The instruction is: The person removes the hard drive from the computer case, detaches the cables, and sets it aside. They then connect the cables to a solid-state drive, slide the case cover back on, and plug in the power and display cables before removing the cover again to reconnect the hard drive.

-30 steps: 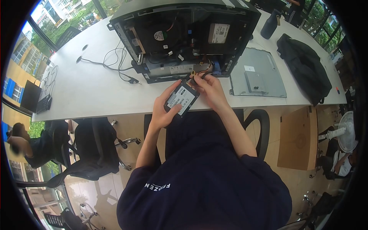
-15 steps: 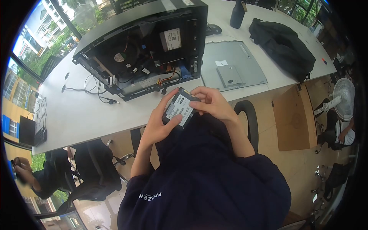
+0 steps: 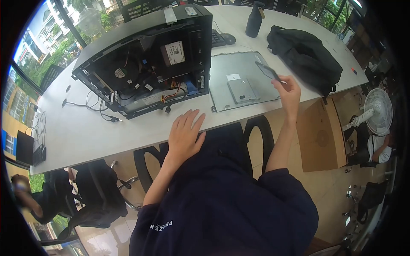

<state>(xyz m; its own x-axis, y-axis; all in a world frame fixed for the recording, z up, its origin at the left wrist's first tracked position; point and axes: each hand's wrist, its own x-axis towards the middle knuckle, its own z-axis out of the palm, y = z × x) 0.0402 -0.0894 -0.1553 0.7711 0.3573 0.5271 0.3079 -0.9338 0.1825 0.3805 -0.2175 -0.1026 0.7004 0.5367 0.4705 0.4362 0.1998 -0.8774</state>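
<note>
Here the right hand [image 3: 289, 91] is raised, grip pinching the drive [image 3: 267, 70]; left hand [image 3: 184, 133] rests flat, released.

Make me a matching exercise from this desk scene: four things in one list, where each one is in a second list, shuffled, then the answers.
Things:
1. drive
2. left hand
3. bottle
4. side panel

Places:
A. lying flat beside the computer case
B. open, at the near edge of the table
C. pinched in the right hand
D. standing upright at the far side of the table

Pairs: 1-C, 2-B, 3-D, 4-A
</note>
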